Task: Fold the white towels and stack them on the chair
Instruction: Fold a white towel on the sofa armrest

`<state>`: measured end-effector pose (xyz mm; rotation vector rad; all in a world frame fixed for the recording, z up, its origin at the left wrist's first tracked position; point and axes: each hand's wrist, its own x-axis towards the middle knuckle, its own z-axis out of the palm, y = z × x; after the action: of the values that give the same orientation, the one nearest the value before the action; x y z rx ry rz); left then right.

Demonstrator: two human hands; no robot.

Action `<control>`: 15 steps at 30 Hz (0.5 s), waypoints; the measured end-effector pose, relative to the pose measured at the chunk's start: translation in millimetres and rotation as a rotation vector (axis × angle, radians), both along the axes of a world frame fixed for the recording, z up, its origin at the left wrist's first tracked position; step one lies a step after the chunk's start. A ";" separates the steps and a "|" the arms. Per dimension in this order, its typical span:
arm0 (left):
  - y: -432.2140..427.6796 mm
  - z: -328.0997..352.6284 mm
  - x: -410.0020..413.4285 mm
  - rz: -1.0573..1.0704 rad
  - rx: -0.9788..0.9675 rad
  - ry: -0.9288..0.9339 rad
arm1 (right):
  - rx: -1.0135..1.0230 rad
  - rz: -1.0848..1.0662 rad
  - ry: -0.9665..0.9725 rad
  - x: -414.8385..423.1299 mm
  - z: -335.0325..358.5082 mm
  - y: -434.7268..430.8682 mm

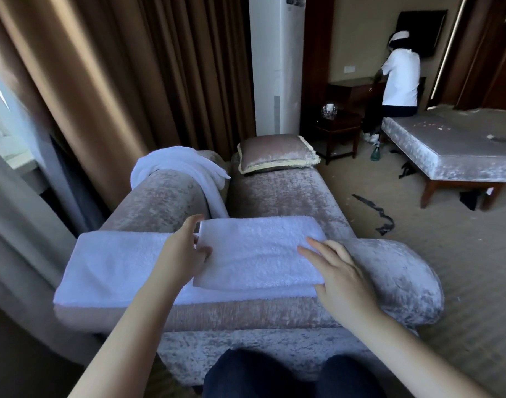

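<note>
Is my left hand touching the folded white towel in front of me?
Touching. The head view shows the left hand at the folded white towel, its thumb lying on the top layer's left edge and its fingers at that same edge.

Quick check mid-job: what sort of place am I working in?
Probably a hotel room mid-cleaning: a stripped bed, a white towel folded on a chair, and a person in white at the desk.

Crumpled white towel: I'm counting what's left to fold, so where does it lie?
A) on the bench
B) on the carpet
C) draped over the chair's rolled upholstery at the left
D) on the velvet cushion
C: the crumpled white towel hangs over the chair's rolled upholstery, left of the cushion.
</note>
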<state>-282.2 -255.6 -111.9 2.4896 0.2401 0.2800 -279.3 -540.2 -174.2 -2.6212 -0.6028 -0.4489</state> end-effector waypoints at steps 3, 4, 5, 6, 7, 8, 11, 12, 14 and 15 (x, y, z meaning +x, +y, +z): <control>-9.1 -2.3 -8.4 0.021 0.384 -0.155 | -0.178 0.062 0.063 -5.5 14.3 -5.9; -14.6 -3.8 -8.2 0.006 0.451 -0.278 | -0.207 0.064 0.071 -4.6 20.0 -6.0; -20.2 -6.2 -6.0 -0.033 0.491 -0.390 | -0.191 0.050 0.076 -2.0 26.4 -3.9; -27.2 -9.2 -1.6 -0.090 0.520 -0.449 | -0.132 0.029 0.069 1.9 33.8 0.8; -34.9 -12.5 2.4 -0.148 0.547 -0.442 | -0.067 0.016 0.046 7.8 39.3 7.6; -41.1 -19.0 5.6 -0.200 0.565 -0.379 | -0.034 0.014 0.015 13.8 43.0 16.2; -49.3 -44.4 8.0 -0.238 0.581 -0.230 | -0.134 0.032 0.027 33.7 41.5 37.7; -50.3 -51.8 6.1 -0.227 0.597 -0.234 | -0.181 0.011 0.077 40.4 35.5 39.2; -52.2 -61.0 4.0 -0.206 0.615 -0.285 | -0.198 -0.074 0.190 51.3 24.7 35.1; -53.1 -62.1 3.4 -0.198 0.618 -0.306 | -0.174 -0.103 0.211 54.4 20.2 32.5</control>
<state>-278.8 -308.7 -174.0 2.9876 -0.2599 0.7350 -224.9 -507.7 -154.0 -2.8266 -0.4572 -0.1515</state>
